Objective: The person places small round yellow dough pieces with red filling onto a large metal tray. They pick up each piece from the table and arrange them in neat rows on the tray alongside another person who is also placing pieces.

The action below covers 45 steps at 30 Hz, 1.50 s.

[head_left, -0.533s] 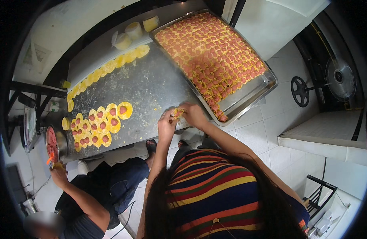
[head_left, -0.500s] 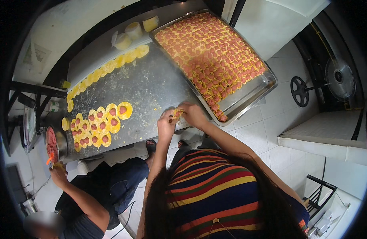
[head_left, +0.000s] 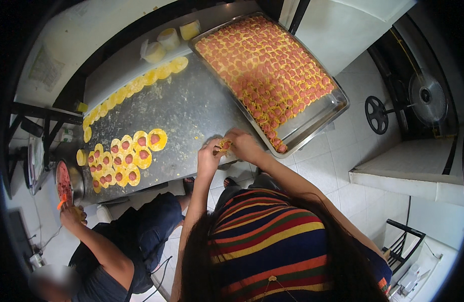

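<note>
My left hand (head_left: 209, 156) and my right hand (head_left: 243, 145) meet at the near edge of the steel table (head_left: 191, 108). Together they pinch one small yellow wrapper with red filling (head_left: 224, 146). To the right lies a large metal tray (head_left: 326, 117) packed with rows of folded yellow and red pieces (head_left: 269, 75). On the table's left lies a cluster of round yellow wrappers topped with red filling (head_left: 123, 158). A line of plain yellow wrappers (head_left: 134, 88) runs along the far side.
A seated person at lower left holds a hand (head_left: 71, 215) by a metal bowl of red filling (head_left: 66, 182). Two pale blocks (head_left: 169, 39) sit at the table's far end. A floor fan (head_left: 427, 95) and a black wheel (head_left: 376, 115) stand on the tiled floor to the right.
</note>
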Tool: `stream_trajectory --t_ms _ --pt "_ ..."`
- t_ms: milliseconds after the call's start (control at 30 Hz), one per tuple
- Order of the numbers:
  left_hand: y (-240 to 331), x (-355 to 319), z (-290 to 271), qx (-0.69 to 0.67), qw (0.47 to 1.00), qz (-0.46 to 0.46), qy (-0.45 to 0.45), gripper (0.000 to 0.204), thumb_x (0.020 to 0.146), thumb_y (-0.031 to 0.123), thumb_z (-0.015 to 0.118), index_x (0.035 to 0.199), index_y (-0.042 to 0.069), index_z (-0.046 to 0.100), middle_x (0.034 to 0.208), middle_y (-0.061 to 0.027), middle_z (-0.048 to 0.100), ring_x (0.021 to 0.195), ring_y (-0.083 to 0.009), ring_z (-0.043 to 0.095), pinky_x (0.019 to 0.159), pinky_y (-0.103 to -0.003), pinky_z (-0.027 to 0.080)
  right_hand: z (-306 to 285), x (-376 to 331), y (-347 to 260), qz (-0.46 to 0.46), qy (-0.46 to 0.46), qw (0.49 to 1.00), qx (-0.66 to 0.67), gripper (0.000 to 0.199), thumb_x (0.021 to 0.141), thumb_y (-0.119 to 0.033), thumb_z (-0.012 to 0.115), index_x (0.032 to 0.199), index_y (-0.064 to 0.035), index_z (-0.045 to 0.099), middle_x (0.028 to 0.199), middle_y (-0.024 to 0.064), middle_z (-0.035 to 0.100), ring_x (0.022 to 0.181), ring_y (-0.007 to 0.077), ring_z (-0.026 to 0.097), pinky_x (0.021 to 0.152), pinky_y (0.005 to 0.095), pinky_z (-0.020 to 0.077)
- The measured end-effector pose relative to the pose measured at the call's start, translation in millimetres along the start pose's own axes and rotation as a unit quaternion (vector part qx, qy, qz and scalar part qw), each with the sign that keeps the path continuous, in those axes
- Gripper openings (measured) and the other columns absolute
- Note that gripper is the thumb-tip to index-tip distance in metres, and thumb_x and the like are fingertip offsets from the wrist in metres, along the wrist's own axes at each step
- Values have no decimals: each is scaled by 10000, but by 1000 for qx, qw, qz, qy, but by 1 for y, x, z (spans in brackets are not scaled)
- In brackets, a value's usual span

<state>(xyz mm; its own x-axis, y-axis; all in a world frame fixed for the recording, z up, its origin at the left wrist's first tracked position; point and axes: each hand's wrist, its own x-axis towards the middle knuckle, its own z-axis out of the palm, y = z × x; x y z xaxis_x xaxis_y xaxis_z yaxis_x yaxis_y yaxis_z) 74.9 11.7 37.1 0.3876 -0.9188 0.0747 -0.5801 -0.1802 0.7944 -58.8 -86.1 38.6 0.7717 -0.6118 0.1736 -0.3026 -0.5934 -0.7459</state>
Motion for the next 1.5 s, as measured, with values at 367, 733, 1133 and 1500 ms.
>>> stream_trajectory --t_ms 367,733,1133,1500 --pt "-1 -4 0 -8 1000 13 5 315 653 10 735 948 19 627 815 -152 649 717 -249 658 651 -331 517 17 -5 11 -20 31 999 13 286 698 2 603 982 -13 573 921 149 586 888 359 573 742 408 474" --pt "-13 -9 -5 33 999 26 13 306 664 -32 687 960 17 628 870 -170 634 762 -276 645 669 -343 509 13 3 1 -24 -33 999 5 208 693 4 606 901 -2 597 918 159 587 880 349 573 750 402 467" --pt "-5 -11 -15 68 995 67 14 264 719 14 637 982 8 618 882 -195 617 819 -338 612 719 -392 488 40 -1 7 -2 -26 999 -21 182 684 -47 611 865 -30 603 914 141 587 881 344 573 742 395 471" --pt "-11 -8 -18 37 997 63 -37 353 680 -8 695 1017 -12 588 911 -154 612 821 -286 615 723 -376 481 27 3 -2 73 -46 996 -35 252 653 -40 626 903 -27 594 950 128 572 914 324 583 743 411 488"
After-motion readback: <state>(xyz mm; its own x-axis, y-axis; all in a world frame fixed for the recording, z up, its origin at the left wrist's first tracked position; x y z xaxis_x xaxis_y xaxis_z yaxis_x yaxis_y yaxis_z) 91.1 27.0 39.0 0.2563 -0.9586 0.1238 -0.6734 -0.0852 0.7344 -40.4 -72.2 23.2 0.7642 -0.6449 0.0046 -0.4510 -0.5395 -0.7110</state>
